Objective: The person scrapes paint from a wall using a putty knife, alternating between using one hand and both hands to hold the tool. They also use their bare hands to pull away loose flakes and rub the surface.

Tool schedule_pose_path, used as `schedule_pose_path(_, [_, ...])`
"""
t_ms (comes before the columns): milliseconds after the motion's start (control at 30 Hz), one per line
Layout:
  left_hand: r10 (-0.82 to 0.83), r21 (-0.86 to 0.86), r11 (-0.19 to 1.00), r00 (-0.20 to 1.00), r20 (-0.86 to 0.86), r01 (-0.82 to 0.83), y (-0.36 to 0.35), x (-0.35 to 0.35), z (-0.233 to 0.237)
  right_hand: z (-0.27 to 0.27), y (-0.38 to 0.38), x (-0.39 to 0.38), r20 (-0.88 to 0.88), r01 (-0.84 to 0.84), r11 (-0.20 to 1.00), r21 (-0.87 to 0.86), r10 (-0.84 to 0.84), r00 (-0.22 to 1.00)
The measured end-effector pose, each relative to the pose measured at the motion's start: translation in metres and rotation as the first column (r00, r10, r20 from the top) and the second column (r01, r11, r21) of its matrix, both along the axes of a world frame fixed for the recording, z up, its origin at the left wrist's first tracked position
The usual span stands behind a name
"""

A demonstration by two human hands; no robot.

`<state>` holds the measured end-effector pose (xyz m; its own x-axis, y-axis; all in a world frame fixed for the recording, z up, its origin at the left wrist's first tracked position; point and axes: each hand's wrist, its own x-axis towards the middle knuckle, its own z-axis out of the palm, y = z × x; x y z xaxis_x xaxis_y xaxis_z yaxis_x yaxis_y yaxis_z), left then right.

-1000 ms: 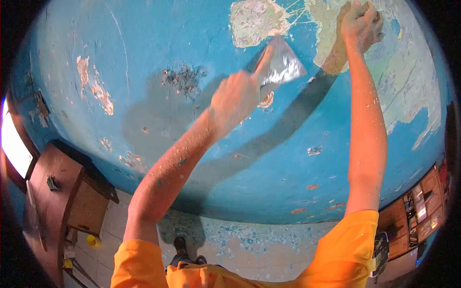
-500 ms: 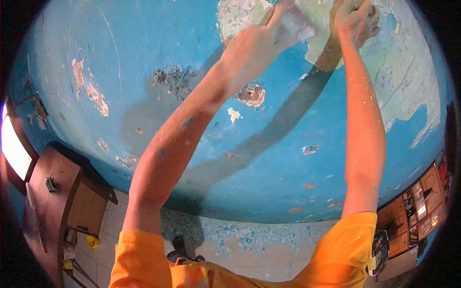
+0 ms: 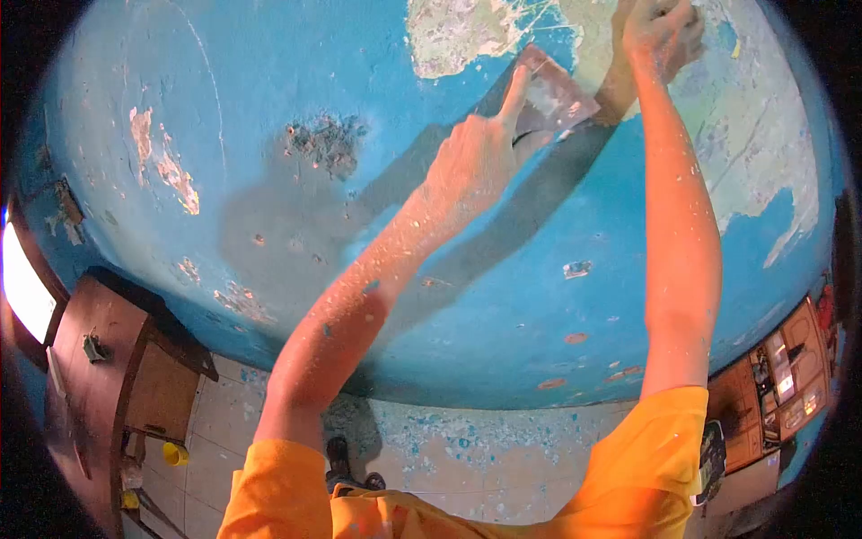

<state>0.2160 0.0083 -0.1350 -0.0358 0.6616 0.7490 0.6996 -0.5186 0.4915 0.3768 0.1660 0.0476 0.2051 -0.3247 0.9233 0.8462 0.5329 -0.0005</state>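
Observation:
My left hand (image 3: 476,162) is wrapped round a flat metal scraper (image 3: 555,94), its index finger stretched along the blade. The blade lies at or close to the blue wall (image 3: 530,269), below a bare pale patch (image 3: 453,36). My right hand (image 3: 663,40) is at the wall's upper right, over another pale patch (image 3: 754,135), with its fingers curled; what it holds, if anything, is hidden. Specks of paint dot both forearms.
A brown wooden desk (image 3: 94,359) stands at the lower left, with a yellow cup (image 3: 175,454) near it. A wooden cabinet (image 3: 732,418) is at the lower right. Blue paint flakes lie on the tiled floor (image 3: 503,458).
My left hand and the scraper have moved down the wall, and thin scratched lines now show above the blade. My right hand has barely moved.

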Motion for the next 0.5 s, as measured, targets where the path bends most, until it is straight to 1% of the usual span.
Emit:
schedule_pose_path(67, [0.147,0.096,0.985,0.988,-0.040,-0.142,0.010,0.005,-0.009,0.001,0.006,-0.002,-0.036,0.179,0.974,0.141,-0.175,0.984])
schedule_pose_path(100, [0.146,0.095,0.985,0.989,-0.039,-0.142,0.011,0.006,-0.007,0.005,0.003,0.005,-0.035,0.179,0.974,0.140,-0.176,0.984])
schedule_pose_path(167, [0.077,0.133,0.988,0.997,0.005,-0.077,0.004,0.005,-0.002,0.002,-0.011,0.026,0.225,0.002,1.000,-0.028,0.005,0.974])
schedule_pose_path(200, [0.075,0.122,0.990,0.997,0.000,-0.074,-0.001,0.006,0.000,-0.017,-0.040,0.026,0.173,-0.222,0.961,-0.167,0.250,0.953])
schedule_pose_path(233, [-0.012,0.084,0.996,0.997,0.071,0.006,-0.008,0.008,0.004,-0.046,-0.082,0.020,0.092,-0.433,0.856,-0.283,0.474,0.876])
schedule_pose_path(267, [-0.094,0.056,0.995,0.984,0.151,0.087,-0.012,0.010,0.008,-0.084,-0.113,0.015,0.096,-0.479,0.856,-0.197,0.503,0.859])
schedule_pose_path(300, [-0.096,0.055,0.995,0.983,0.155,0.088,-0.010,0.014,0.007,-0.126,-0.149,0.001,-0.026,-0.638,0.734,-0.234,0.651,0.759])
schedule_pose_path(333, [-0.153,0.143,0.982,0.963,0.220,0.123,-0.002,0.019,0.004,-0.167,-0.169,-0.006,-0.163,-0.749,0.578,-0.325,0.746,0.646])
schedule_pose_path(367, [-0.213,0.234,0.961,0.937,0.278,0.149,0.004,0.025,0.002,-0.200,-0.188,-0.015,-0.282,-0.820,0.402,-0.408,0.799,0.532])
schedule_pose_path(400, [-0.213,0.238,0.960,0.939,0.269,0.149,0.005,0.030,0.005,-0.216,-0.205,-0.024,-0.510,-0.849,0.137,-0.510,0.747,0.426])
schedule_pose_path(467, [-0.185,0.157,0.979,0.895,0.405,0.131,0.006,0.042,0.005,-0.240,-0.178,-0.044,-0.489,-0.863,0.182,-0.470,0.761,0.427])
schedule_pose_path(500, [-0.187,0.153,0.979,0.898,0.399,0.136,0.012,0.046,0.003,-0.231,-0.177,-0.045,-0.495,-0.866,0.184,-0.464,0.757,0.426])
